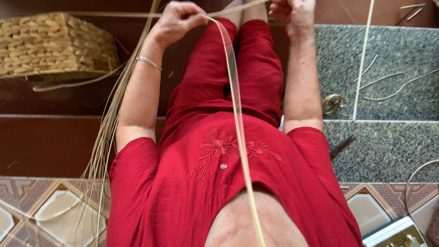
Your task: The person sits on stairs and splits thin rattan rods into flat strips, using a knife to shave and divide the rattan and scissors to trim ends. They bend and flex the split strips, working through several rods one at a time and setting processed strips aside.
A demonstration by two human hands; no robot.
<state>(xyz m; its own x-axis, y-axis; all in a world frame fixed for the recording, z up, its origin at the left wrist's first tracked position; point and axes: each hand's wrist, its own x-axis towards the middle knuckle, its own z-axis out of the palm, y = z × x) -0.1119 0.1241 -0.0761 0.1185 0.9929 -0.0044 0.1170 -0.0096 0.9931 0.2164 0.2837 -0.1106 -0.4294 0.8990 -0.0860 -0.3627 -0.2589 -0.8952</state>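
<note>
While my left hand (176, 20) pinched the flat strip (237, 114) running down over my red lap, my right hand (295, 13) curled half shut near it, with loose reeds (107, 128) left and one basket (55, 43) done.

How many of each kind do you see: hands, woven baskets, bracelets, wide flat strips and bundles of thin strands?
hands: 2, the left hand and the right hand
woven basket: 1
bracelet: 1
wide flat strip: 1
bundle of thin strands: 1
Total: 6
</note>
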